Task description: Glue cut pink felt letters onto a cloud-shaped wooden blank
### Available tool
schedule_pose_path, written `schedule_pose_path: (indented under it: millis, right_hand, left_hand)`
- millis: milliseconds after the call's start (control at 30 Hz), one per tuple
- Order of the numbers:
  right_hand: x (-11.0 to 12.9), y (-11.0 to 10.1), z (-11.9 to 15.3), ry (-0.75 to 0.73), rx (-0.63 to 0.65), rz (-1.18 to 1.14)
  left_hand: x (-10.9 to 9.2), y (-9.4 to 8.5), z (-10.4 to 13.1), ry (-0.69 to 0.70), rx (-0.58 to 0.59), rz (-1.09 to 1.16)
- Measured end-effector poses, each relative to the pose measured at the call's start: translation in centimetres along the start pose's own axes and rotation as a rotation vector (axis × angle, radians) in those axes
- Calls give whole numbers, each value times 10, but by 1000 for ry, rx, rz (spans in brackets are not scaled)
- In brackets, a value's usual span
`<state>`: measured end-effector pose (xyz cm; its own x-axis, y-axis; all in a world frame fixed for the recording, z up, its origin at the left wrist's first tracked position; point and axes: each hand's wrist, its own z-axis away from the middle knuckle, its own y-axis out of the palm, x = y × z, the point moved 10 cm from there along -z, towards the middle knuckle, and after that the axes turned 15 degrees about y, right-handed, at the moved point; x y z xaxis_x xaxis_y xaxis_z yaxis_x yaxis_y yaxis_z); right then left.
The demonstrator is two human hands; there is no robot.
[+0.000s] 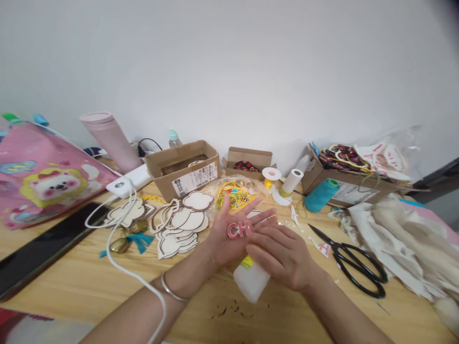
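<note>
Palm up at the middle of the table, my left hand has its fingers spread. Pink letters with pale edges, reading "CH" and part of another letter, lie on that palm. My right hand reaches over the left fingers and covers the right end of the letters; its fingertips are partly hidden, so its grip is unclear. Below the hands is a whitish translucent block with a yellow label. Black scissors lie to the right, beside a scrap with a pink H.
White cloud-shaped cutouts and a white cable lie left. Behind are an open cardboard box, yellow cords, a teal thread cone and a filled box. White cloth is at right.
</note>
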<state>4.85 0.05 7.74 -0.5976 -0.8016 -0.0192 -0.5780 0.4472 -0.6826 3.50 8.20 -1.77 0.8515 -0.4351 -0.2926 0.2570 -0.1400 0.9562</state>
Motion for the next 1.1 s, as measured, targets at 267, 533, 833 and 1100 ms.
schedule_pose_path:
  millis: [267, 533, 833, 1100]
  right_hand:
    - [-4, 9, 9, 38, 18, -7]
    - [-8, 11, 7, 73, 45, 17]
    - [-13, 5, 2, 142, 24, -19]
    - [14, 12, 0, 102, -17, 48]
  left_hand:
    - [0, 3, 1, 7, 8, -36]
    - [8, 7, 6, -52, 74, -67]
    - [7, 3, 3, -45, 43, -27]
    - [2, -7, -5, 84, -54, -81]
